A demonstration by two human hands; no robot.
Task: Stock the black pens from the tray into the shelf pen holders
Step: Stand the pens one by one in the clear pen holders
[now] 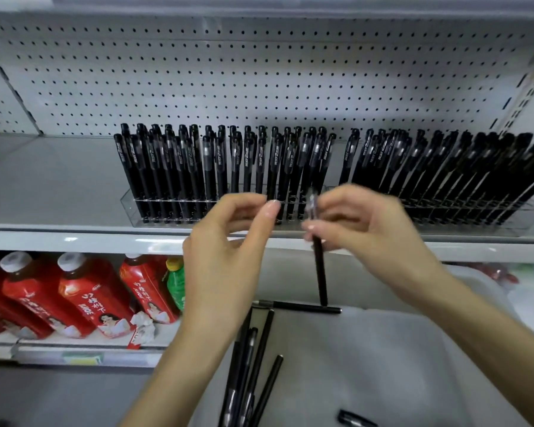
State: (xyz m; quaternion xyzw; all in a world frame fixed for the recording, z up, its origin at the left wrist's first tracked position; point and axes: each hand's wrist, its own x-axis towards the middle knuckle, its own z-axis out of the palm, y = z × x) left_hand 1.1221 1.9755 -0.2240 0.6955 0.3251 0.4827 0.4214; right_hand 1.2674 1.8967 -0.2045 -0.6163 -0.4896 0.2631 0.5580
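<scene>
My right hand point(367, 229) pinches one black pen point(319, 266) near its top, and the pen hangs upright in front of the shelf edge. My left hand point(228, 238) is raised beside it with fingers curled and thumb near the forefinger, holding nothing that I can see. Two clear pen holders stand on the shelf: the left holder point(130, 211) and the right holder point(524, 217), both packed with upright black pens point(222, 167). Below my hands a grey tray point(398, 365) holds several loose black pens point(253, 365) and a loose cap point(353, 419).
A white pegboard point(259, 78) backs the shelf. The shelf's left part point(50, 180) is bare grey. On the lower shelf at the left stand red drink bottles point(74, 294) and a green bottle point(175, 282).
</scene>
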